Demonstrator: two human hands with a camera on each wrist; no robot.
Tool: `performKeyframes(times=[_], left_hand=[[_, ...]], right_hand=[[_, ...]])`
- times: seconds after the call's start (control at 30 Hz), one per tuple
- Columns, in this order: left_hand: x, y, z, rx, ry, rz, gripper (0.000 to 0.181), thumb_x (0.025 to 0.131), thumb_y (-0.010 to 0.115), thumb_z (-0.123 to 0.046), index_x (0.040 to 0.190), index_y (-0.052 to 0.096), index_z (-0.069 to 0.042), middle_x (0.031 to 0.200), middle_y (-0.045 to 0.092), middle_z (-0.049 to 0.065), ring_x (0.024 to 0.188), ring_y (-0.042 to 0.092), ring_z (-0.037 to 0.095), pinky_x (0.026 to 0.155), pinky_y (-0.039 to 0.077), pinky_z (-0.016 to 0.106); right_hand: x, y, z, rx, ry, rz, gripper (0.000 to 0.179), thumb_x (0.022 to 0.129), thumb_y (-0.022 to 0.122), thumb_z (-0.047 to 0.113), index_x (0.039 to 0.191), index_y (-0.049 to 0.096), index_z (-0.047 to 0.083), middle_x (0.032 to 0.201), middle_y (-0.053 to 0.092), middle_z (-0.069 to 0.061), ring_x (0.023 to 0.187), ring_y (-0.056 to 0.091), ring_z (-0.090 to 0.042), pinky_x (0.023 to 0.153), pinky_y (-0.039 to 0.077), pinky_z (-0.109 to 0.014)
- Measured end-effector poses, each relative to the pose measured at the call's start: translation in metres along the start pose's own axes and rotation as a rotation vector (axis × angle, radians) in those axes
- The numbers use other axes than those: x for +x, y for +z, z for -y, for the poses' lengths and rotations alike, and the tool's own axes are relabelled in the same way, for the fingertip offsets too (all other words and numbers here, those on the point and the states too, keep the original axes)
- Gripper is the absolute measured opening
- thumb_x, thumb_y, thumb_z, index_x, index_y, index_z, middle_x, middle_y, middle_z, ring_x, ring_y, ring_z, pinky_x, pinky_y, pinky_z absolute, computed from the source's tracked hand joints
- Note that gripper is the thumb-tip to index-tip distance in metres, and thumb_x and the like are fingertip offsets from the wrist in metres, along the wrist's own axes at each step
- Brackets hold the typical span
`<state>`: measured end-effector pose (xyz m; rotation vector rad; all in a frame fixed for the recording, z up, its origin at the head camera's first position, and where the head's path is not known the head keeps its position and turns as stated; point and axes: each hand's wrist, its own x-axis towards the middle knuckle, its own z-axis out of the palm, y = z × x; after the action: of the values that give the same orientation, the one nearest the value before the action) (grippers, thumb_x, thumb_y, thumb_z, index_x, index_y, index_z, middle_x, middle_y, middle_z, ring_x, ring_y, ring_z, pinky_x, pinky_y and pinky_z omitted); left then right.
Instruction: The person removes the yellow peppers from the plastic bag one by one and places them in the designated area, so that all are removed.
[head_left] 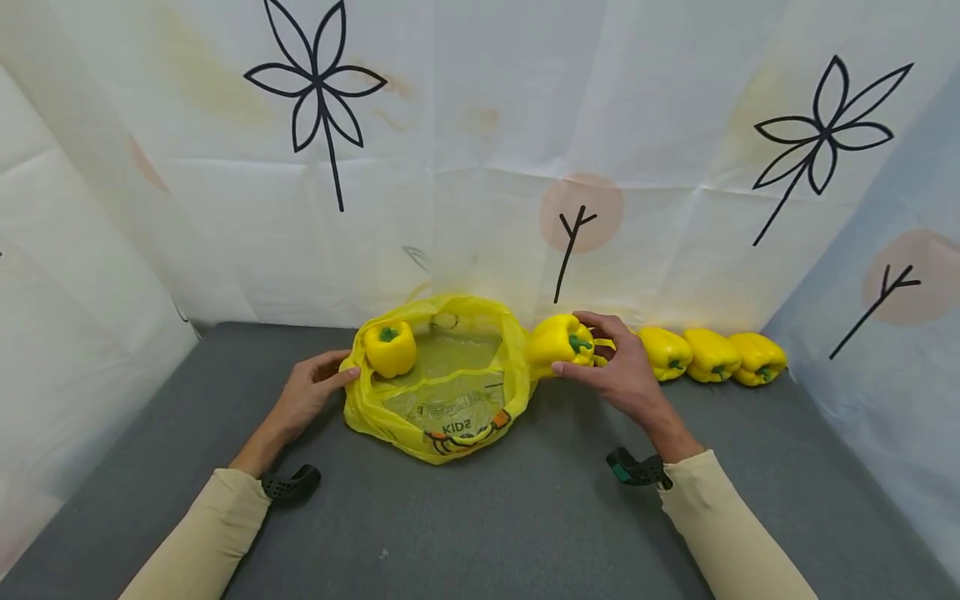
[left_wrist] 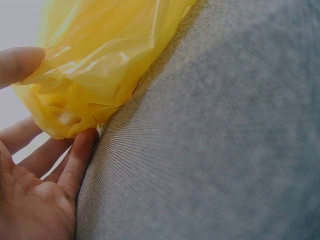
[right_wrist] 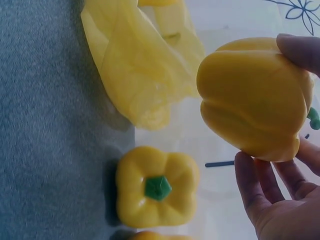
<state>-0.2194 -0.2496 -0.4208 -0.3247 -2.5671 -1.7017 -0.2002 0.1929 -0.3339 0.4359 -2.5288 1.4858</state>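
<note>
A yellow plastic bag [head_left: 438, 446] lies open-mouthed on the table, with one yellow bell pepper [head_left: 391, 350] inside at its left. My left hand [head_left: 306, 398] pinches the bag's left rim between thumb and fingers; in the left wrist view the thumb and fingertips press the crumpled film [left_wrist: 100, 75]. My right hand [head_left: 618, 367] grips another yellow bell pepper [head_left: 555, 343] just at the bag's right rim. The right wrist view shows that pepper [right_wrist: 252, 100] raised, thumb on one side and fingers on the other, its green stem [right_wrist: 313, 118] toward the palm.
Several more yellow bell peppers [head_left: 711, 356] lie in a row at the back right of the dark grey table [head_left: 465, 533]. A white cloth wall [head_left: 480, 100] with drawn flowers rises directly behind the bag and the row.
</note>
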Motion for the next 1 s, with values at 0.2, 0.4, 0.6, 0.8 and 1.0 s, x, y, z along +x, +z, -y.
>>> performKeyframes(times=[0.2,0.4,0.6,0.8,1.0], left_hand=[[-0.001,0.000,-0.003,0.011,0.011,0.004,0.051,0.105,0.060,-0.025,0.145,0.051,0.004,0.140,0.056,0.023,0.113,0.055,0.007,0.089,0.045,0.014],[-0.001,0.000,-0.002,0.014,0.009,0.009,0.051,0.105,0.060,-0.026,0.146,0.051,0.003,0.140,0.056,0.022,0.114,0.055,0.012,0.089,0.045,0.014],[-0.002,0.000,-0.003,0.016,0.015,0.010,0.050,0.105,0.060,-0.025,0.145,0.051,0.003,0.139,0.057,0.022,0.114,0.055,0.011,0.090,0.045,0.014],[-0.003,0.000,-0.003,0.017,0.022,0.011,0.050,0.105,0.060,-0.024,0.146,0.051,0.003,0.139,0.057,0.022,0.112,0.055,0.006,0.090,0.046,0.014],[-0.002,0.000,-0.002,0.015,0.027,0.009,0.050,0.105,0.060,-0.024,0.146,0.051,0.003,0.139,0.057,0.022,0.110,0.055,0.003,0.089,0.046,0.015]], right_hand=[[-0.002,-0.006,-0.003,-0.001,0.037,-0.016,0.072,0.086,0.084,0.021,0.147,0.051,0.005,0.139,0.048,-0.015,0.118,0.046,-0.033,0.104,0.042,-0.053],[-0.004,-0.009,-0.005,-0.002,0.045,-0.039,0.073,0.085,0.085,0.021,0.146,0.050,0.003,0.141,0.047,-0.016,0.120,0.045,-0.035,0.106,0.040,-0.054],[-0.006,-0.014,-0.006,0.002,0.029,-0.050,0.072,0.085,0.085,0.016,0.144,0.047,0.001,0.139,0.049,-0.016,0.118,0.048,-0.030,0.105,0.042,-0.048],[-0.010,-0.018,-0.006,-0.018,0.004,-0.087,0.072,0.084,0.085,0.014,0.143,0.046,-0.001,0.139,0.048,-0.017,0.120,0.044,-0.032,0.105,0.039,-0.053],[-0.015,-0.018,-0.010,-0.047,0.008,-0.080,0.078,0.084,0.086,0.017,0.150,0.046,0.006,0.147,0.043,-0.015,0.117,0.043,-0.032,0.101,0.041,-0.052]])
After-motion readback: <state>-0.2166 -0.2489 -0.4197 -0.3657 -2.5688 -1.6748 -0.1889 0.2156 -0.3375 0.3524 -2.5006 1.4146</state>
